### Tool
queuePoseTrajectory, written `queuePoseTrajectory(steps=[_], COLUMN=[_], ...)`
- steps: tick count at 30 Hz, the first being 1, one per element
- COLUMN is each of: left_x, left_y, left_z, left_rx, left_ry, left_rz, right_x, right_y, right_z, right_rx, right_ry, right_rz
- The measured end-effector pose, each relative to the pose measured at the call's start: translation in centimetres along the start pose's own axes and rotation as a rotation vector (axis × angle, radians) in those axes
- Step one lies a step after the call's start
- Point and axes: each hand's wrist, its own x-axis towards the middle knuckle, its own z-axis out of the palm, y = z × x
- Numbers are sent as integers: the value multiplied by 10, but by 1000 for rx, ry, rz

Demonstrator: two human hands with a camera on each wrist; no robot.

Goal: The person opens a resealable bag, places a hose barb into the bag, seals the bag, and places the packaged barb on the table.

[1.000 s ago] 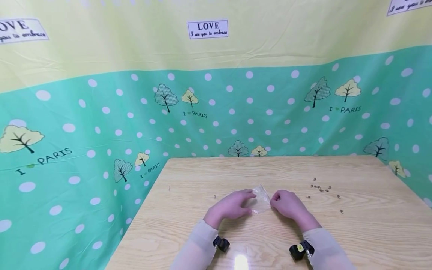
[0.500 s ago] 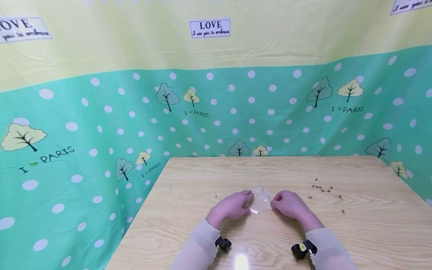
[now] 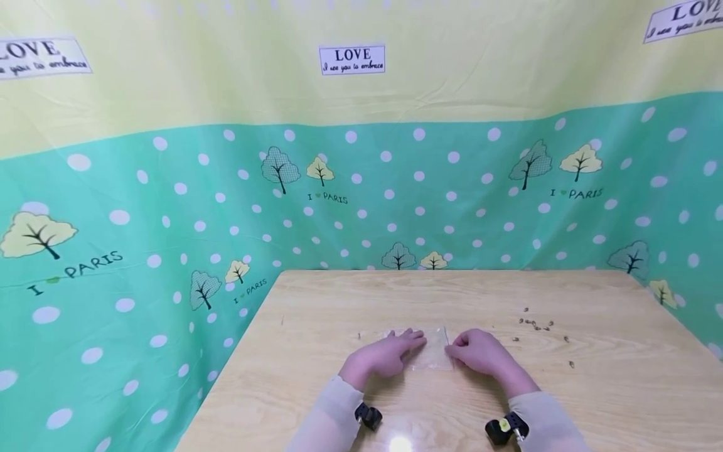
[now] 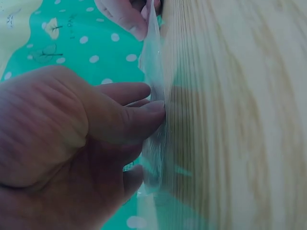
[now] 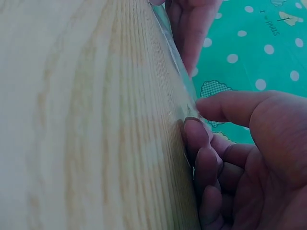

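A clear plastic bag (image 3: 433, 351) lies on the wooden table between the two hands. The left hand (image 3: 386, 355) rests on the bag's left part with its fingers spread; in the left wrist view the thumb and fingertips of that hand (image 4: 91, 129) touch the film (image 4: 154, 62). At the bag's right edge the right hand (image 3: 480, 353) pinches the film between thumb and index finger, its other fingers curled, and the right wrist view shows this hand (image 5: 249, 148) close to the table top.
Several small brown metallic pieces (image 3: 533, 324) lie scattered on the right side of the table (image 3: 316, 376). A tiny piece (image 3: 358, 336) lies left of the hands. Behind the table hangs a green and yellow printed cloth (image 3: 339, 157). Each wrist wears a small black device.
The left hand has shifted and spread its fingers over the bag, which now lies straighter and flatter. The right hand keeps its pinch at the right edge. The head view has tilted slightly up.
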Motion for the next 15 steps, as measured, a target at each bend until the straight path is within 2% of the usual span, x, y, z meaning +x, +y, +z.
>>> queuePoseTrajectory(steps=[4, 7, 11, 15], left_x=[1, 4, 13, 27], left_y=[-1, 3, 16, 32], left_z=[3, 4, 5, 5], left_rx=[7, 4, -39, -139], left_ry=[54, 129, 253, 346], left_rz=[13, 8, 12, -8], right_x=[-2, -1, 1, 3], right_y=[1, 2, 4, 2], right_z=[2, 4, 6, 5], right_rx=[-5, -2, 12, 49], right_ry=[16, 36, 50, 53], right_rz=[-3, 4, 9, 11])
